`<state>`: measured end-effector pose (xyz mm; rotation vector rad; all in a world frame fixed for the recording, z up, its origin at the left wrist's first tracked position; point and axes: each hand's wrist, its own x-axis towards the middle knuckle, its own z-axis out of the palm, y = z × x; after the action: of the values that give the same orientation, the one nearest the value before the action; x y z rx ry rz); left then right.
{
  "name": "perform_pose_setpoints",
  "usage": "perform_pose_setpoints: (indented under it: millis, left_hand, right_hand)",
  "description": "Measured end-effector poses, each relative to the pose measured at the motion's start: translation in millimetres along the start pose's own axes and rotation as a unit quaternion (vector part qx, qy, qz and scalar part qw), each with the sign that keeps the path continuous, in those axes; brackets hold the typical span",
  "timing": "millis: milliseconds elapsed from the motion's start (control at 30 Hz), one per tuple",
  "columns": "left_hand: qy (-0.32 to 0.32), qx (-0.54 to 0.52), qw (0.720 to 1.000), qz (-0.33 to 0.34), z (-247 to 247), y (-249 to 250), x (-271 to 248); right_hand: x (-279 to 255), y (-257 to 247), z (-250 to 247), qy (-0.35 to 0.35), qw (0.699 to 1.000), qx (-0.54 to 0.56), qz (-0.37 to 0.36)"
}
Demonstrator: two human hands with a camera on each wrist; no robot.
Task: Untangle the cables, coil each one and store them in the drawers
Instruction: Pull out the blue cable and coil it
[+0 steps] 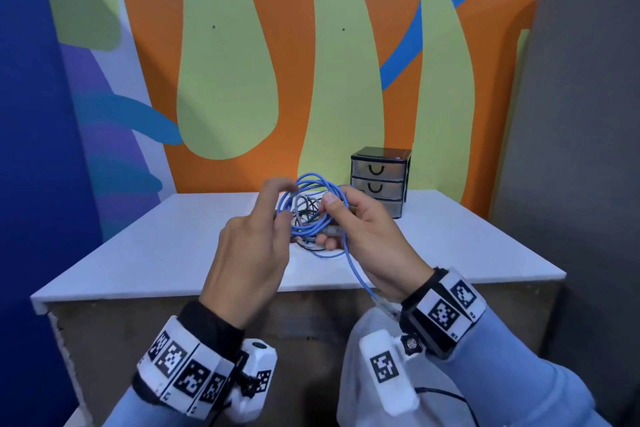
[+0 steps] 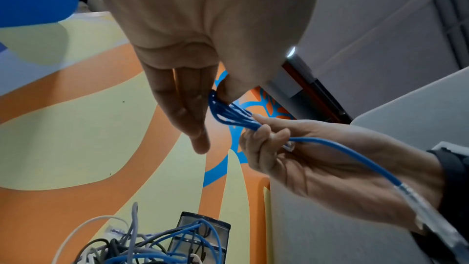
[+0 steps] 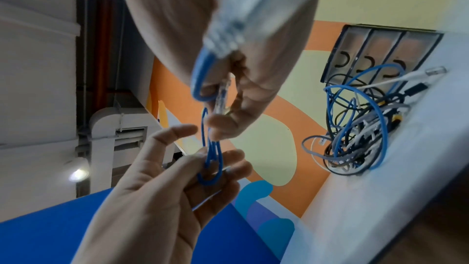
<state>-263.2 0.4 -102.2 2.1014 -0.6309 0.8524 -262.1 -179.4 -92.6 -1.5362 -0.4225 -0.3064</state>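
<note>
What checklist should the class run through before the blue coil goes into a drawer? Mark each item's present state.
1. Blue cable coiled in loops: ok.
2. Right hand has a grip on the coil: ok.
3. Left hand pinches the loops: ok.
4. Loose plug end tucked in: not ok, it dangles by the right wrist.
5. Drawer unit has an open drawer: not ok, all look closed.
6. Coil free of the cable pile: cannot tell.

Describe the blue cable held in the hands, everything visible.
The blue cable is a thin, round-jacketed cord with clear plastic plugs, wound into several loose loops held up over the table. The left hand pinches one side, the right hand grips the other. One plug end trails toward the right wrist.
</note>
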Motion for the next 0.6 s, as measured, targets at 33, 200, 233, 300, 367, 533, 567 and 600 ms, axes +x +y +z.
perform_pose_setpoints:
  millis: [33,200,233,300,367,533,567,600]
  left_hand:
    - [-0.015,0.022,1.000,0.007,-1.7,-1.8,-0.6]
    - [-0.138,0.071,0.987,-0.049,-9.4,1.3,-2.4]
    - [-0.157,0.055,0.984,-0.060,-10.0,1.0,-2.5]
    - [-0.172,0.007,0.983,-0.069,-10.5,0.9,-3.1]
    - [-0.172,-0.034,0.982,-0.072,-10.4,-1.3,-3.7]
    - [-0.134,-0.082,0.987,-0.033,-9.5,-1.0,-7.1]
    - [-0.110,-0.097,0.989,-0.026,-8.4,-0.3,-8.5]
    - [-0.087,-0.122,0.988,-0.025,-7.3,0.7,-10.0]
  right_hand:
    - [-0.9,0.7,0.7,-0.003,1.000,0.009,0.001]
    - [-8.1,1.7,0.9,-0.020,1.000,0.006,-0.011]
    - [-9.1,1.2,0.4,-0.022,1.000,0.000,-0.014]
    - [-10.8,-0.2,-0.9,-0.021,1.000,0.000,-0.010]
    - [-12.8,-2.2,-2.0,-0.019,1.000,0.014,0.001]
    - [-18.3,-7.3,-0.4,-0.035,0.995,0.075,0.051]
    - [-18.5,-8.1,-0.5,-0.031,0.993,0.098,0.065]
    - [-17.9,-8.9,-1.1,-0.026,0.989,0.121,0.077]
